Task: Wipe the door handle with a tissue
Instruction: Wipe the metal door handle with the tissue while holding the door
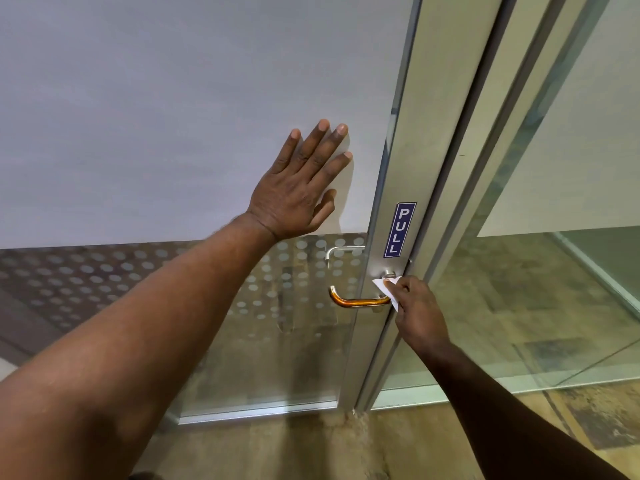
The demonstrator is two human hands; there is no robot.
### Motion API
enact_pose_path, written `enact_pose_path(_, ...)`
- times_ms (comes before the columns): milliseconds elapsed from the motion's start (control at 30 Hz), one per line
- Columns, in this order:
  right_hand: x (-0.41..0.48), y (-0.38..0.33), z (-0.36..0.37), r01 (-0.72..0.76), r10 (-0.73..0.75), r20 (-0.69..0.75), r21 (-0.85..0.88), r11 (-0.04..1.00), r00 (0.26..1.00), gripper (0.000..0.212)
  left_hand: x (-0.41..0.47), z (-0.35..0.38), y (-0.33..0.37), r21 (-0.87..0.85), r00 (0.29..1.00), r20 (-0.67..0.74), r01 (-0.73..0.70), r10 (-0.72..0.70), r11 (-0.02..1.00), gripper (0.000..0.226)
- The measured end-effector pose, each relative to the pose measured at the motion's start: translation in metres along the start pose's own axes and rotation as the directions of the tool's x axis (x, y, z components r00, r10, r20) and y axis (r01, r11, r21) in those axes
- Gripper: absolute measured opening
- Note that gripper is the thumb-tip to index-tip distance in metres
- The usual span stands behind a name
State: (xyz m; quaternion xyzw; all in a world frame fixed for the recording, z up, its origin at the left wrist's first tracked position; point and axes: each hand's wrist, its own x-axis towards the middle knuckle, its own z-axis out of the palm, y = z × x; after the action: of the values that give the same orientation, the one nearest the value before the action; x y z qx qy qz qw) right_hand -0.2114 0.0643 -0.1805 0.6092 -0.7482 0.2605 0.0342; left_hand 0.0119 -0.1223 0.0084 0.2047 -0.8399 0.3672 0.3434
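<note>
Two bare forearms nearest, reaching up and forward from the bottom corners. Right hand (417,308) closed on a white tissue (388,289), pinched in the fingers and pressed at the pivot end of the door handle (360,300), just under the round boss on the metal door frame (394,188). Handle lever running leftward from there, glinting orange, free end curled back toward the glass; bare along its whole length, the tissue touching only the root. Further up, left hand (299,188) open and flat, fingers spread, palm against the frosted panel (173,116), apparently bracing the door. Blue PULL sticker (400,229) on the frame just above the handle. Behind the glass, a second lever (341,252) and a dotted film band.

Judged as early in the wipe, at the root only. To do it well: wrap the tissue round the bar rather than dabbing one face, slide outward to the curled tip, then back along the underside. Steady pressure from the braced palm, to stop the door swinging. Light downward force only, or the lever may dip and unlatch. Thin tissue likely to bunch or tear at the boss edge.
</note>
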Motion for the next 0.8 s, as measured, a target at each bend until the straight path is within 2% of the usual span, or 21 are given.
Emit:
enact_pose_path(167,-0.005,0.000,-0.003,0.042,-0.043,0.038,0.030,0.999,0.998,0.059,0.000,0.002,0.000,0.012,1.000,0.006,-0.007,0.006,1.000,0.068)
enact_pose_path(367,-0.012,-0.004,-0.007,0.063,-0.064,0.087,0.012,0.998,0.994,0.053,0.001,0.002,-0.001,0.024,1.000,0.012,-0.008,0.008,1.000,0.069)
enact_pose_path(567,-0.019,-0.007,-0.004,0.132,-0.135,-0.049,-0.058,0.990,0.990,0.049,0.001,0.002,-0.001,0.027,1.000,0.012,-0.007,0.007,1.000,0.068)
enact_pose_path(800,-0.019,-0.026,0.013,0.207,-0.211,-0.154,-0.044,0.977,0.965,0.041,0.001,0.004,0.000,0.025,1.000,0.011,-0.005,0.005,1.000,0.068)
